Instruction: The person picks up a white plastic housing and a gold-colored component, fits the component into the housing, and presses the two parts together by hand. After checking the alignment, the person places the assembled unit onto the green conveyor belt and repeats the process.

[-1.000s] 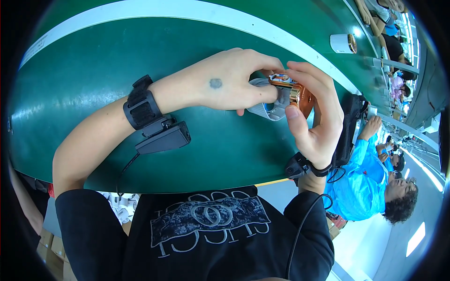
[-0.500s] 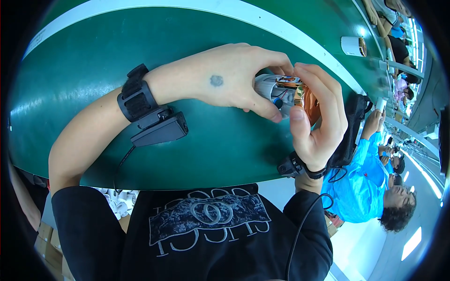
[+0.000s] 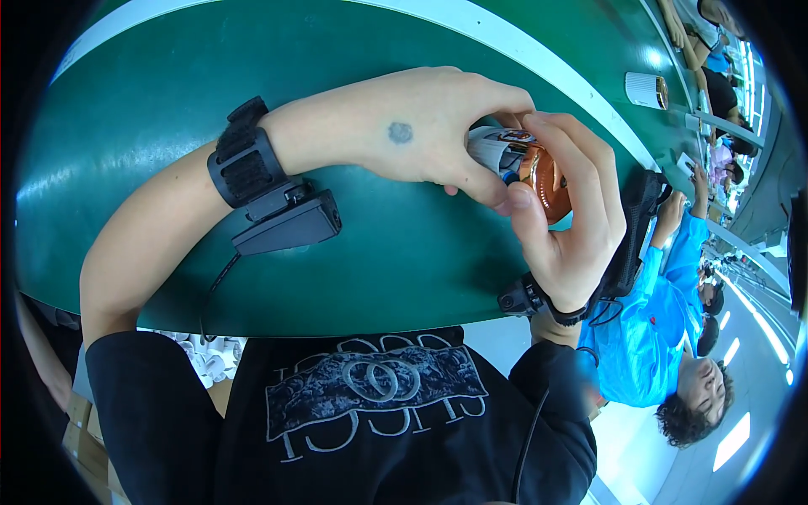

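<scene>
Head view: white ribbed sleeve (image 3: 491, 149) and copper-coloured cap (image 3: 551, 183) lie end to end, held above the green counter (image 3: 379, 261), right of the picture's middle; whether the two are joined or merely pressed together cannot be told, as fingers cover much of the meeting edge.

Hands: left hand (image 3: 438, 126) curls round the sleeve from the left, thumb on the near side, fingers largely hidden beyond it; right hand (image 3: 581, 189) spans the cap — fingertips over the far rim, thumb on the near one; the two hands nearly meet, thumb beside thumb.

Handling (judged, not measured): sleeve probably light, thin-walled plastic, stiff enough to grip but liable to flex if squeezed at an open edge; ribs should give good purchase; cap looks glossy and hard — probably slippery and easily smudged or scratched, so best held at the rim by opposed thumb and fingers; a dark blue part (image 3: 510, 177) shows at the gap and may be delicate; sensible hold is round the sleeve's ribbed body, clear of that opening.

Also on the counter: a white ribbed cylinder (image 3: 644, 90) with a gold-coloured end, lying on its side beyond the white strip (image 3: 539, 55), well apart from both hands.
</scene>
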`<state>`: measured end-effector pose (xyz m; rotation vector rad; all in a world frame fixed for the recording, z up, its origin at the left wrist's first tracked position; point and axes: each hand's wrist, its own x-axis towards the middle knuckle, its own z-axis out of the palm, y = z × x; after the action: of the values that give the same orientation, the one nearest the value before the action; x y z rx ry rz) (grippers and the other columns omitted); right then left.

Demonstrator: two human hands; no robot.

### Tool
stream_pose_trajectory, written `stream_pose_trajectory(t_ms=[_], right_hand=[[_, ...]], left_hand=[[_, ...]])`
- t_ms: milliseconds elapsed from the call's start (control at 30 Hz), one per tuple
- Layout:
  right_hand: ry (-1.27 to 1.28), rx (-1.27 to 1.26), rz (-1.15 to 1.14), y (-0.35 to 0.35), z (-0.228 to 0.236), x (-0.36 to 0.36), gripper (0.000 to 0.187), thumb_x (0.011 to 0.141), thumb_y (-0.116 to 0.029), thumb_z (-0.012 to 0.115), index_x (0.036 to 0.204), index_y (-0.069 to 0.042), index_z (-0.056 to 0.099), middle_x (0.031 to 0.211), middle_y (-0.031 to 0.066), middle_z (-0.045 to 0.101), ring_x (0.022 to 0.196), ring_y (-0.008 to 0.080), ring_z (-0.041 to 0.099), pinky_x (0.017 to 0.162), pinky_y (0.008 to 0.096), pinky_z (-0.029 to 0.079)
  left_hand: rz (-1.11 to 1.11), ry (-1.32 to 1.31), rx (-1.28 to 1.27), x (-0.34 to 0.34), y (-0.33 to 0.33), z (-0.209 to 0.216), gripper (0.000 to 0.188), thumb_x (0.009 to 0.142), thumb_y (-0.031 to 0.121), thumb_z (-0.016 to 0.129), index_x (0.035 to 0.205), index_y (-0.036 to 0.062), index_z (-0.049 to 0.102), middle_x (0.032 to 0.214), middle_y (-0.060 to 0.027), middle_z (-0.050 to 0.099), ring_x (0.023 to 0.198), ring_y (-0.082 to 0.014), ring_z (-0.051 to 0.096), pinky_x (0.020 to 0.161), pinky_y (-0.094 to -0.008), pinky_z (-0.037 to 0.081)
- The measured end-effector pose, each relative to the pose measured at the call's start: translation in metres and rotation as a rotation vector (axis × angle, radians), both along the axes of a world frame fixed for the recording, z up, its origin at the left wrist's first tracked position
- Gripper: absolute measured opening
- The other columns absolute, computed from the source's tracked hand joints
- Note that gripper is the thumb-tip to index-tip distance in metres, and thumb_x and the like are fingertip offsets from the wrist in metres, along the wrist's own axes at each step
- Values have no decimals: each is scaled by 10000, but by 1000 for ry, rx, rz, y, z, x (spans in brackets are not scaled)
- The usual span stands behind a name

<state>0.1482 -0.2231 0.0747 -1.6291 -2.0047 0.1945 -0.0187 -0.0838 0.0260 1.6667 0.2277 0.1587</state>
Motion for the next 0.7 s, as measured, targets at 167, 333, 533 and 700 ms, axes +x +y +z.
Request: stream_pose_trajectory(t_ms=[167, 333, 533, 700], right_hand=[[-25, -129, 12, -7, -3, 9, 497, 773, -117, 821, 1240, -35, 673, 1268, 136, 628, 1097, 322, 657, 879, 391, 575], [-215, -155, 52, 9, -3, 9, 501, 790, -96, 796, 1252, -21, 618, 1334, 165, 587, 1167, 351, 633, 914, 399, 560], [-147, -217, 40, 26, -4, 9, 614, 716, -62, 836, 1265, -22, 565, 1345, 179, 565, 1167, 369, 628, 900, 413, 559], [-45, -292, 102, 31, -8, 13, 631, 676, -30, 848, 1242, -31, 570, 1294, 182, 572, 1131, 362, 630, 887, 412, 556]], left_hand=[[-96, 86, -73, 5, 3, -10, 614, 795, 346, 836, 1213, -45, 614, 995, -183, 738, 758, -235, 739, 675, -326, 580], [-79, -60, -288, 9, 17, -9, 577, 834, 326, 805, 1202, -68, 599, 985, -189, 732, 813, -237, 750, 690, -329, 579], [-61, 117, -298, 15, 26, 1, 525, 921, 291, 778, 1282, -27, 566, 1106, -126, 682, 849, -158, 700, 696, -289, 563], [110, -21, -48, 15, 12, -25, 514, 912, 331, 799, 1224, -25, 601, 1035, -110, 680, 819, -152, 683, 694, -294, 565]])
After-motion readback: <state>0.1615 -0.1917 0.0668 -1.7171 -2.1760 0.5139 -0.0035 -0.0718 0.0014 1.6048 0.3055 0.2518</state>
